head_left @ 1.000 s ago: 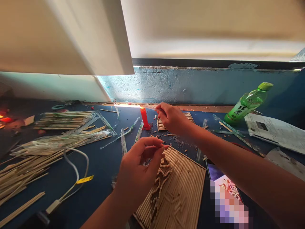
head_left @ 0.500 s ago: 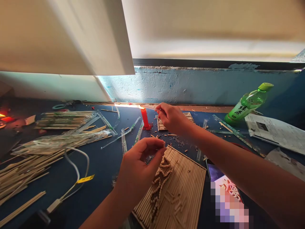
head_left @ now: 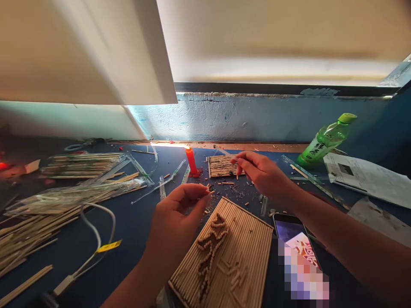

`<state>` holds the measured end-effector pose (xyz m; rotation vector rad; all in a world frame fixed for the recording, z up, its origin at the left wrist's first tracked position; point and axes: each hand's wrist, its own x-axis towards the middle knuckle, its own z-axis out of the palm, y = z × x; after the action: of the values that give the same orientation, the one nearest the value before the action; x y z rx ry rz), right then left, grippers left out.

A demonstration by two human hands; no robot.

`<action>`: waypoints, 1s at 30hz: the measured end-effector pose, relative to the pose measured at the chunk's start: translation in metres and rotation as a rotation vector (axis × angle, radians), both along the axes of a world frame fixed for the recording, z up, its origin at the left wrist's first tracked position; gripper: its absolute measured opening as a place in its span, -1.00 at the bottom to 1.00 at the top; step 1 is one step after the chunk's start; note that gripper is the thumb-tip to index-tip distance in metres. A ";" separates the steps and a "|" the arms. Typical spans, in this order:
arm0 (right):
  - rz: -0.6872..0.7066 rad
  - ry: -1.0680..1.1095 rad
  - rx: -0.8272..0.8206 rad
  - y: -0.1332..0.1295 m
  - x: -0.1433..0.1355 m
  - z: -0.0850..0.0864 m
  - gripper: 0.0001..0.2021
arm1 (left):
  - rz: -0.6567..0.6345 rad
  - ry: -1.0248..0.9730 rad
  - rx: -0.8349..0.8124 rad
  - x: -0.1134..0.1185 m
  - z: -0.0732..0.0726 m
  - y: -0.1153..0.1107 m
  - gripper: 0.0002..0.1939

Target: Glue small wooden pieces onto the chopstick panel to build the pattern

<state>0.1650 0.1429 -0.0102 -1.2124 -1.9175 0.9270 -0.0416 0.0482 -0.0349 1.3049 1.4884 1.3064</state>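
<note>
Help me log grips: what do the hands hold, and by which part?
Right hand: a pale strip, by its near end. Left hand: a small stick, exact spot unclear.

Stick panel (head_left: 257, 231) with candle (head_left: 191, 162) behind, phone (head_left: 287, 226) to the right

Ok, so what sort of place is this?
Probably an improvised craft desk: a flat panel of pale wooden sticks, a lit red wax candle and a heap of thin pale wooden sticks share one dark blue tabletop.
</note>
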 end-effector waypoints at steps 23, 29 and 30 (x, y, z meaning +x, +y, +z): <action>0.074 -0.152 -0.062 -0.080 0.039 -0.023 -0.80 | 0.006 0.072 0.057 0.010 0.002 -0.003 -0.87; 0.112 -0.153 -0.040 -0.081 0.038 -0.022 -0.81 | -0.014 0.095 0.058 0.010 0.000 -0.006 -0.88; 0.114 -0.153 -0.036 -0.081 0.038 -0.022 -0.81 | -0.014 0.097 0.056 0.010 0.000 -0.006 -0.88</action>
<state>0.2035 0.0619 -0.0321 -1.2364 -2.1174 0.9559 -0.0317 0.0426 -0.0350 1.4302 1.5155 1.3009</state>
